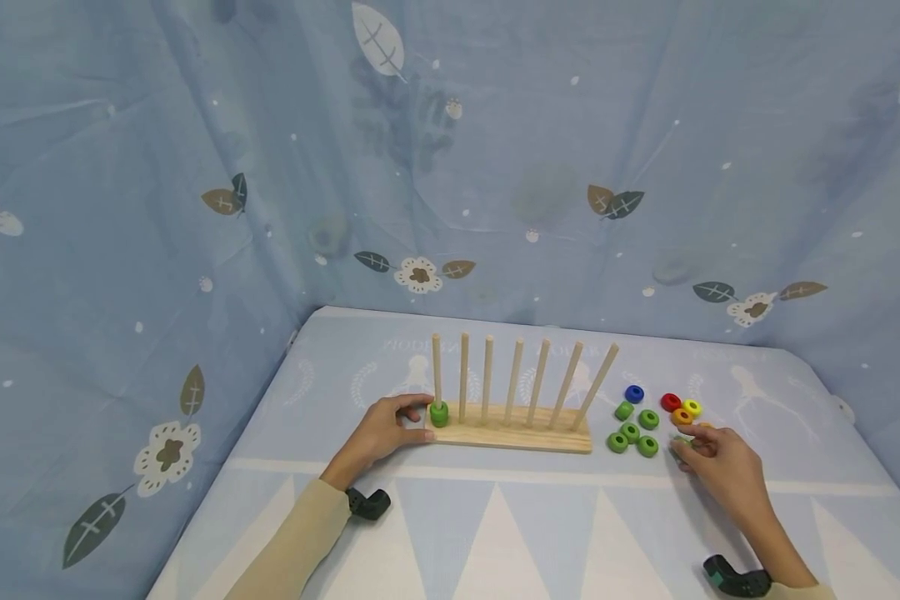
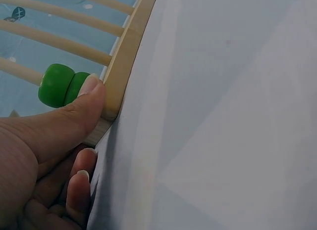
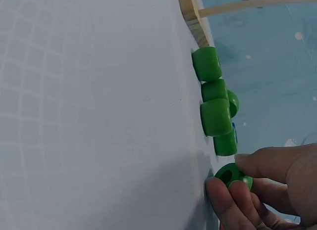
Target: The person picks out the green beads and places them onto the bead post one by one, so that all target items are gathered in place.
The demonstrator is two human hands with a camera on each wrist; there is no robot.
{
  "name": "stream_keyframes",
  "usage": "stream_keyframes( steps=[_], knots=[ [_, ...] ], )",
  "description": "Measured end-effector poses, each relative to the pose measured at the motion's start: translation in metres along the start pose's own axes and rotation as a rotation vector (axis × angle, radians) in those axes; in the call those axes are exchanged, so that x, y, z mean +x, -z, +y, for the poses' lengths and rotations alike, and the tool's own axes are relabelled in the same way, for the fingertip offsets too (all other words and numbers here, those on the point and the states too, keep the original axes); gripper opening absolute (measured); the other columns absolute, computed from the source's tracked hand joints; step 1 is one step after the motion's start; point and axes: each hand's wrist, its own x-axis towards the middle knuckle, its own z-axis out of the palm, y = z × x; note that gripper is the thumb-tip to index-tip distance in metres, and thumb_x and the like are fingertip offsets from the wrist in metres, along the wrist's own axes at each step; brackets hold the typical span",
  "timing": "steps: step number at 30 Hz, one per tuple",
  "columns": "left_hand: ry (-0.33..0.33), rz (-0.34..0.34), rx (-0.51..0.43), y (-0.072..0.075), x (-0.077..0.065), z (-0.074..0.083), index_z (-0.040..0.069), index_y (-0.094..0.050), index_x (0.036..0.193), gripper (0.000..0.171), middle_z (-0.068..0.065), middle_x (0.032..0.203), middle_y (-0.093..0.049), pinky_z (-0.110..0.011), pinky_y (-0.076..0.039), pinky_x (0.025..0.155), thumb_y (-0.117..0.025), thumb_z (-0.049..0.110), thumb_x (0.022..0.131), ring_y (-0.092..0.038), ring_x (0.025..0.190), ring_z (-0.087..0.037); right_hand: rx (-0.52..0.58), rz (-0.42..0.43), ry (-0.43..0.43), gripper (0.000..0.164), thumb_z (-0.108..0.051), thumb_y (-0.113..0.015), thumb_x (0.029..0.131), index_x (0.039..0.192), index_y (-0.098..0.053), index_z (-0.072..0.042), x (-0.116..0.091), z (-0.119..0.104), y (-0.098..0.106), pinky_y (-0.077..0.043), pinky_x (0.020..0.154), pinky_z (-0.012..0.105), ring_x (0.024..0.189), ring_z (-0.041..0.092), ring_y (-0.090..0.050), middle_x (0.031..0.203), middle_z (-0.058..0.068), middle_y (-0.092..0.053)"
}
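Observation:
A wooden peg board [image 1: 510, 435] with several upright pegs lies across the middle of the table. Two green beads [image 2: 57, 85] are stacked on its leftmost peg. My left hand [image 1: 384, 429] grips the board's left end, the thumb along the base beside those beads. At the right, my right hand [image 1: 723, 471] pinches a loose green bead [image 3: 229, 175] between thumb and fingers, close over the table, its hole showing in the right wrist view. Several more green beads [image 1: 648, 447] lie between that hand and the board.
Behind the green beads sits a blue bead [image 1: 634, 394]. A red bead [image 1: 671, 402], a yellow bead [image 1: 692, 407] and an orange bead [image 1: 682, 417] are grouped just beyond my right hand. A blue patterned curtain [image 1: 495, 167] hangs behind the patterned tablecloth [image 1: 532, 517].

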Motion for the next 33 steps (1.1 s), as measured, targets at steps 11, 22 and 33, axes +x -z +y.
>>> stream_keyframes(
  steps=[11,22,33],
  knots=[
    [-0.001,0.007,-0.005,-0.0005,0.0000,0.0006,0.026,-0.069,0.128,0.057,0.000,0.098,-0.063,-0.034,-0.043,0.070,-0.091,0.025,0.075,-0.052,0.076,-0.020,-0.023,-0.045,0.013,0.018,-0.017,-0.080,0.087,0.094,-0.072,-0.003,-0.0008,0.0041,0.0078,-0.050,0.066,0.042,0.089,0.036,-0.065,0.107,0.025,-0.062],
    [-0.008,0.001,-0.012,0.0005,-0.0013,0.0018,0.026,-0.069,0.128,0.057,-0.001,0.098,-0.063,-0.036,-0.043,0.070,-0.091,0.025,0.075,-0.051,0.075,-0.020,-0.032,-0.048,-0.003,0.049,-0.018,-0.081,0.085,0.124,-0.063,0.006,0.0048,0.0022,0.0005,-0.049,0.059,0.032,0.083,0.031,-0.065,0.116,0.029,-0.063],
    [0.002,0.004,-0.004,0.0012,-0.0012,0.0025,0.026,-0.070,0.128,0.057,-0.001,0.097,-0.063,-0.036,-0.043,0.071,-0.091,0.025,0.075,-0.051,0.076,-0.020,-0.063,-0.059,-0.027,0.052,-0.024,-0.081,0.086,0.124,-0.065,0.007,0.0063,0.0039,0.0028,-0.047,0.063,0.039,0.085,0.034,-0.062,0.109,0.030,-0.062]
  ],
)
